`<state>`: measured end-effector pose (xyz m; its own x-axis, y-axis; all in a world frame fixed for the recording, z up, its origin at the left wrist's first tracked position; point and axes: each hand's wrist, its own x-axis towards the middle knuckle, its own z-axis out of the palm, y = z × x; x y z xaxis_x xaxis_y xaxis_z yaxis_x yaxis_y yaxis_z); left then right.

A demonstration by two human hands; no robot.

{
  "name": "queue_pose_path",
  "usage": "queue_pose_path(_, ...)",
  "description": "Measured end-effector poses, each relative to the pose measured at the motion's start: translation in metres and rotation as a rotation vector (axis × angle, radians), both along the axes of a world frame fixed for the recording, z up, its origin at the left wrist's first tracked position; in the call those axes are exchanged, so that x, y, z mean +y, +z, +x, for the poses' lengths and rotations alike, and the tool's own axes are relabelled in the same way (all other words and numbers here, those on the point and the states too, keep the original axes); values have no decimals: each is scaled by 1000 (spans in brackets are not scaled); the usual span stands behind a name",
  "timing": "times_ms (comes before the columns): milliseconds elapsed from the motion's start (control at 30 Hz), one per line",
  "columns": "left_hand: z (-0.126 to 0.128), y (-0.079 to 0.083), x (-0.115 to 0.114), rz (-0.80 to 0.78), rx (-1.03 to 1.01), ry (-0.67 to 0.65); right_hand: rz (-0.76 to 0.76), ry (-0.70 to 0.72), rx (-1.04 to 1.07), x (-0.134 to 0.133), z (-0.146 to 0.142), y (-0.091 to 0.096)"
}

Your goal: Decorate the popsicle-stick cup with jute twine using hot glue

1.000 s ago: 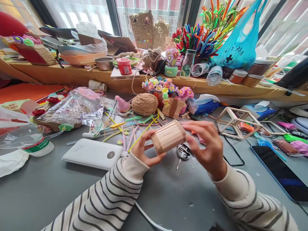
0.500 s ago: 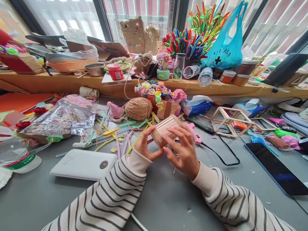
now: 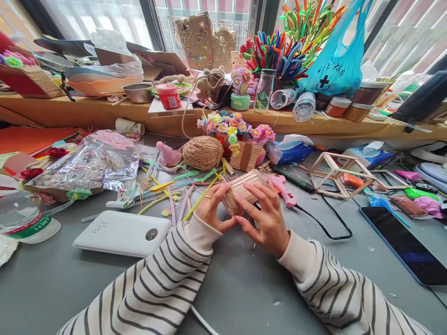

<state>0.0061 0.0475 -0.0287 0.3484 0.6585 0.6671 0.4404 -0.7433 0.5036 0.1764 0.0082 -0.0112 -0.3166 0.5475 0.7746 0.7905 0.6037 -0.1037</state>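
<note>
Between my hands, tilted above the grey table, is a small round container of wooden sticks with twine wound round its rims. My left hand grips its near left end, fingers behind and thumb underneath; a ring shows on one finger. The fingers of my right hand curl over the stick side and press on it from the right. A pink glue gun lies just beyond my right hand, and a ball of twine sits behind my left. Part of a small metallic tool below the container is mostly hidden by my right hand.
A white power bank lies left of my forearm, a phone at the right. Wooden stick frames stand back right. Pipe cleaners are scattered left of centre. A crowded shelf runs along the back.
The view has shifted slightly, so the background sits a little differently. My hands keep their hold on the stick container, with hardly any change in finger position.
</note>
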Motion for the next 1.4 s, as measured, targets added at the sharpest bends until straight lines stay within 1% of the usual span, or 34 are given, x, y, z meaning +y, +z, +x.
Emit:
queue_pose_path(233,-1,-1,0,48,-1,42,-17,-8,-41,-2,1,0)
queue_pose_path(333,-1,0,-2,15,-46,81,-38,-12,-64,-2,0,-1)
queue_pose_path(433,-1,-3,-2,-39,-98,86,-56,-26,-79,-1,0,-3)
queue_pose_path(600,0,-9,-2,-162,-163,107,-67,-70,-8,3,2,-6)
queue_pose_path(700,2,-4,-5,-263,-218,79,-90,-84,43,6,5,-7)
queue_pose_path(767,4,1,-8,-377,-273,73,-87,-83,78,8,7,-6)
queue_pose_path(900,6,8,-11,-609,-409,4,-79,-106,171,14,18,5)
queue_pose_path(967,6,8,-12,-652,-451,-16,-143,-136,205,15,24,15)
queue_pose_path(1033,6,5,-12,-609,-426,-7,-224,-143,241,16,29,25)
queue_pose_path(1067,6,3,-12,-550,-392,-1,-268,-126,261,16,30,29)
queue_pose_path(1167,7,-4,-11,-303,-273,4,-424,-15,323,15,28,33)
queue_pose_path(1233,7,-7,-11,-208,-232,-10,-546,68,375,14,26,31)
queue_pose_path(1300,7,-9,-11,-229,-223,-20,-632,117,441,14,23,28)
queue_pose_path(1400,7,-10,-12,-327,-222,-31,-661,130,524,14,19,25)
